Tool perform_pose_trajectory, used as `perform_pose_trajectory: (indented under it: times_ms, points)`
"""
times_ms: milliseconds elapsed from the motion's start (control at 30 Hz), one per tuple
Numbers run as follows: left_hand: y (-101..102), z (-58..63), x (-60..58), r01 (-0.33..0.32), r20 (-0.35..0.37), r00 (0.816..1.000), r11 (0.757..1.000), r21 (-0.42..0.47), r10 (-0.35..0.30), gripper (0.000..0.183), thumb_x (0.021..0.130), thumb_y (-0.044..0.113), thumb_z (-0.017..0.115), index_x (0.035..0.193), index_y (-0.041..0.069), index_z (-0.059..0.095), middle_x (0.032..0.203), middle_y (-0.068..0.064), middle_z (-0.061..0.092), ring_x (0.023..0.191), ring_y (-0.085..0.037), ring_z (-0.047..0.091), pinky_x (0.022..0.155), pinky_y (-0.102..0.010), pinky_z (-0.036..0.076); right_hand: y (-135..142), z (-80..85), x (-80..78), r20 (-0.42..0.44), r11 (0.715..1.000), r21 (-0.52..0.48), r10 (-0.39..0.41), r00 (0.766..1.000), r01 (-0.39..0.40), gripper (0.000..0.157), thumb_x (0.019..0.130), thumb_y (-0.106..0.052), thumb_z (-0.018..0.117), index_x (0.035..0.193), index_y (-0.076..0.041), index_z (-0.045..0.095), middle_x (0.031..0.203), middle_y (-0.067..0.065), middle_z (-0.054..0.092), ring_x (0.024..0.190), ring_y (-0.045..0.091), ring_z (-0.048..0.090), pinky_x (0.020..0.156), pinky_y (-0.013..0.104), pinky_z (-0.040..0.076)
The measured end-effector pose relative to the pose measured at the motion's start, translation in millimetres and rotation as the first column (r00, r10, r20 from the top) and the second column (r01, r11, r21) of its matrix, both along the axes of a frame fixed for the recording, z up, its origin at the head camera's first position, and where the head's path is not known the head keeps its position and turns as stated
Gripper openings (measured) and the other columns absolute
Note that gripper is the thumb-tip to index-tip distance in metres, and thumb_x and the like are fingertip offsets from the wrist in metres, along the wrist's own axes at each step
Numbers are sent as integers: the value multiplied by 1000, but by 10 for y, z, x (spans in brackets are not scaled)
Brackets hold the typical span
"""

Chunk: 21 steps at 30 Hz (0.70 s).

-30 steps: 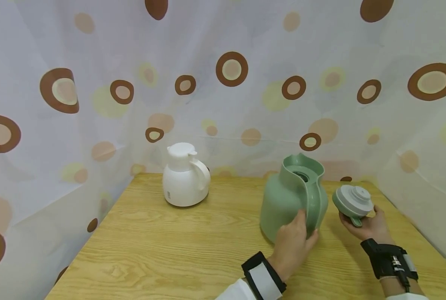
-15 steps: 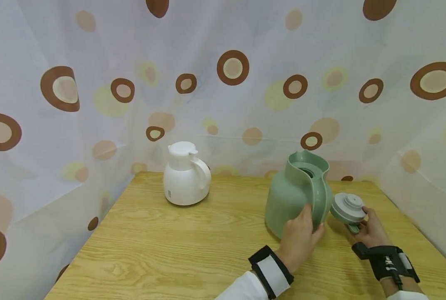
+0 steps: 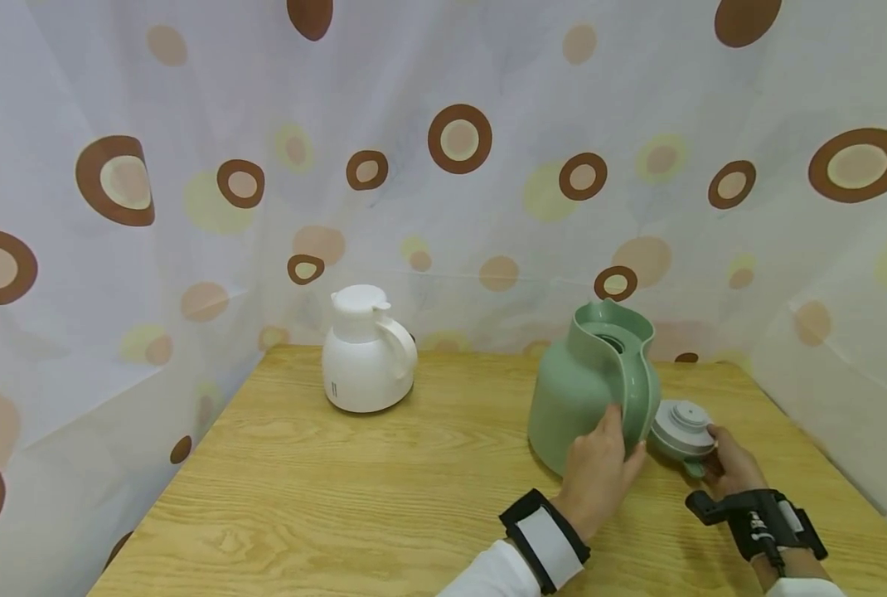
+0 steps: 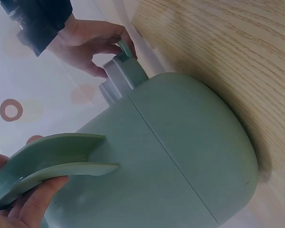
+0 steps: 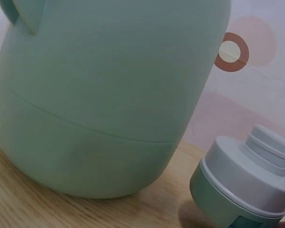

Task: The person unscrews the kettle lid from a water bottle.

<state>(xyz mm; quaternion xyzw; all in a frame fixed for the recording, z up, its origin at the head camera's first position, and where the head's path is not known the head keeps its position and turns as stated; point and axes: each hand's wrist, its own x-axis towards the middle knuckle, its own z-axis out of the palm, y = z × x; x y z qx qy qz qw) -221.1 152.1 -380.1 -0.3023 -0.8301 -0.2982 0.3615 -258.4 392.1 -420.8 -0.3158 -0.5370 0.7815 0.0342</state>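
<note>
A green insulated jug [image 3: 574,406] stands on the wooden table at right of centre, its top uncovered with a dark opening inside the collar. My left hand [image 3: 596,477] grips the jug's handle [image 4: 52,175], with fingers and thumb on either side of it in the left wrist view. To the right of the jug, my right hand [image 3: 738,464] holds the jug's lid [image 3: 684,427] by its edge. The lid is turned over, grey threaded side up and green side down. In the right wrist view the lid [image 5: 242,175] is tilted, close over the table.
A white insulated jug [image 3: 365,369] with its lid on stands at the back left of the table [image 3: 324,497]. Behind and at both sides hangs a white curtain [image 3: 399,66] with brown and yellow circles.
My right hand has brought the lid lower and leftward, nearer the green jug's base. My left hand, still on the handle, and the jug have shifted slightly right.
</note>
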Motion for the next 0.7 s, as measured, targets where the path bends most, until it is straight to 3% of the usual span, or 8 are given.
perform_pose_trajectory:
  times_ms: [100, 200, 267, 367, 600, 700]
  points:
    - [3, -1, 5, -8, 2, 1000, 1000, -4, 8, 37, 82, 22, 70, 104, 3, 48, 77, 1, 58, 51, -6, 55, 44, -14, 40, -21, -8, -16, 27, 995, 97, 0, 1000, -2, 27, 93, -32, 46, 87, -7, 54, 66, -3, 48, 60, 11, 47, 57, 22, 42]
    - [0, 5, 9, -6, 14, 1000, 1000, -6, 6, 36, 82, 22, 69, 104, 4, 48, 77, 2, 57, 51, -5, 55, 44, -13, 40, -60, -2, -33, 48, 980, 196, 14, 999, -23, 41, 92, -33, 46, 115, 0, 44, 76, 0, 46, 65, 11, 47, 59, 22, 44]
    - [-7, 4, 8, 2, 24, 1000, 1000, -6, -2, 36, 83, 22, 69, 105, 4, 47, 77, 2, 57, 51, -5, 54, 44, -12, 39, -95, -2, -47, 63, 969, 246, 17, 998, -32, 51, 92, -34, 47, 124, 5, 38, 82, 2, 45, 66, 11, 47, 59, 22, 44]
    - [-12, 2, 3, 10, 30, 1000, 1000, -8, -10, 35, 84, 22, 68, 106, 4, 48, 77, 2, 57, 51, -4, 53, 45, -12, 39, -101, -31, -93, 78, 957, 290, 11, 997, -34, 55, 92, -34, 47, 125, 9, 35, 87, 4, 43, 67, 11, 46, 59, 22, 45]
    - [-5, 4, 2, 35, 48, 998, 999, -7, -35, 36, 84, 22, 67, 108, 3, 48, 79, 2, 58, 53, -4, 54, 47, -11, 41, -18, -121, -130, 90, 953, 302, -14, 996, -14, 43, 93, -32, 45, 110, 7, 43, 71, -1, 44, 60, 9, 46, 56, 22, 46]
    - [-6, 13, 5, 41, 62, 997, 999, -4, -41, 35, 85, 21, 67, 108, 4, 47, 79, 2, 57, 54, -4, 54, 47, -11, 41, -18, -130, -120, 96, 947, 321, -27, 995, -5, 45, 93, -33, 45, 111, 8, 44, 69, 0, 45, 59, 10, 46, 56, 23, 45]
